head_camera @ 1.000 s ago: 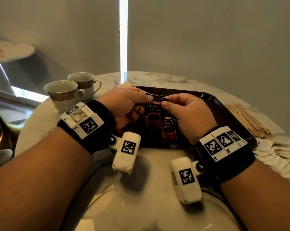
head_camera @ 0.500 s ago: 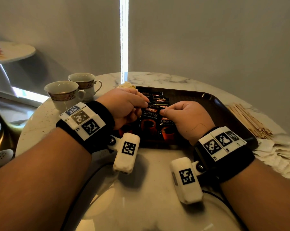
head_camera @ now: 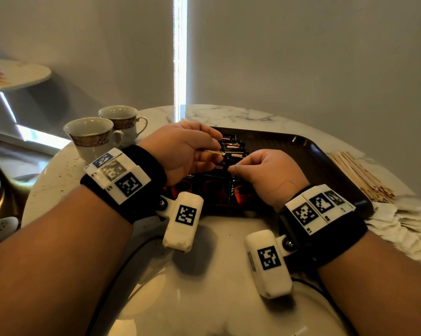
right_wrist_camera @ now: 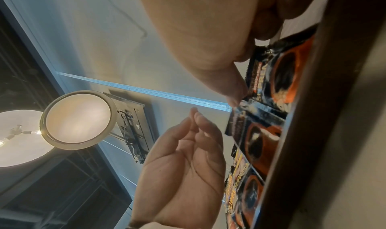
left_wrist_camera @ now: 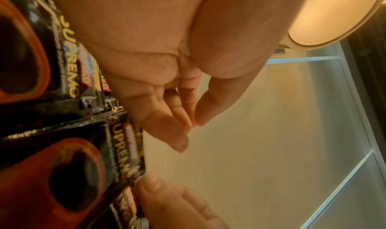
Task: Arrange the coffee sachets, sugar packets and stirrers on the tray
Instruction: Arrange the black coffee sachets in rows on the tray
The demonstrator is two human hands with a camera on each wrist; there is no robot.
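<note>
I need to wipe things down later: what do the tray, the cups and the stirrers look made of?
Tray: dark brown, probably plastic, given the soft sheen on its moulded rim. Cups: glazed ceramic, glossy white with a patterned gold band. Stirrers: thin pale sticks, matte, likely wood.

This looks like a café corner or hotel lounge. A round marble-topped bench (head_camera: pixel 229 117) fills the middle of the head view and carries a dark serving tray (head_camera: pixel 325 151), two gold-banded teacups (head_camera: pixel 90 137) at centre left, wooden stirrers (head_camera: pixel 364 178) and paper packets (head_camera: pixel 410 229) at right. A second round bench (head_camera: pixel 20 73) stands at upper left, before pale roller blinds (head_camera: pixel 301 49). A round ceiling lamp (right_wrist_camera: pixel 78 119) shows in the right wrist view.
</note>
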